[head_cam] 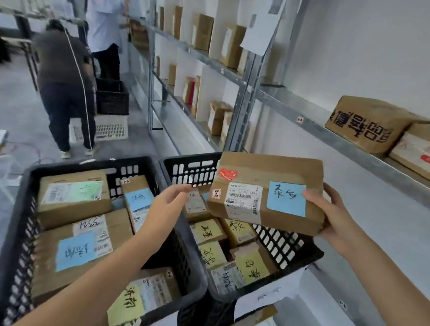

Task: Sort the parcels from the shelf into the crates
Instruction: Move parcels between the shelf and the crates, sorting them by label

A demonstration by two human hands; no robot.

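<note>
Two black plastic crates sit side by side below the viewer, both packed with brown cardboard parcels. The left crate [73, 163] holds parcels with blue, green and yellow handwritten notes, among them a large box with a blue note [75, 251]. The right crate [284, 248] holds smaller parcels, mostly with yellow notes [251, 269].

Above the right crate, a flat brown parcel [270, 169] is held in the air, tilted slightly toward the viewer. It carries a blue sticky note [286, 198] with handwriting, a white shipping label [243, 199] with barcodes, and a small red sticker [227, 174].

The right hand [337, 218] grips this parcel at its right end, thumb on top at the edge of the blue note and fingers wrapped behind and beneath. The left hand [165, 205] reaches toward the parcel's lower left corner with its fingers loosely extended and holding nothing. Whether its fingertips touch the box cannot be told.

To the right runs a metal shelf [321, 127] with more cardboard boxes [367, 124] lying on it. Further down the aisle, one person [64, 76] bends over other crates on the floor while another person [105, 14] reaches up to the shelving.
</note>
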